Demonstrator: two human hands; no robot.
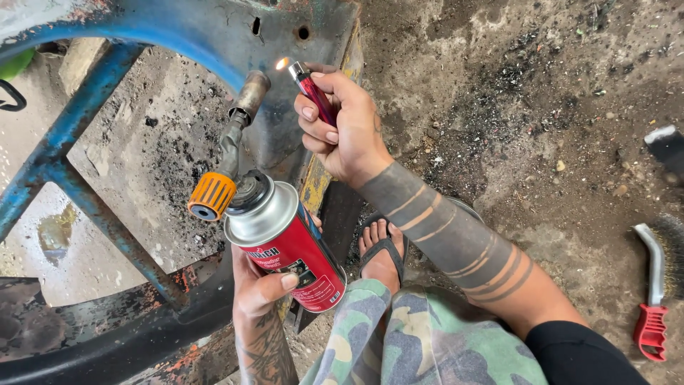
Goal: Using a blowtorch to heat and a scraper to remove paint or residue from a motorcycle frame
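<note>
Daylight, soft and even, fairly bright overall; no hard shadows on the concrete floor [541, 107], just a dim patch under the blue metal frame [64, 135] at lower left. Mild glare on the silver shoulder of the red gas canister [285, 246] and a sheen on a wet patch at far left. Small flame at the lighter [311, 87] tip reads pale orange, slightly blown out. Focus sharp centre; edges bend slightly, wide-angle look. No motion blur.

lighter [311, 90] right of torch nozzle [249, 96]; gas canister [288, 246] below both; wire brush [652, 299] on ground [541, 142], far right.
</note>
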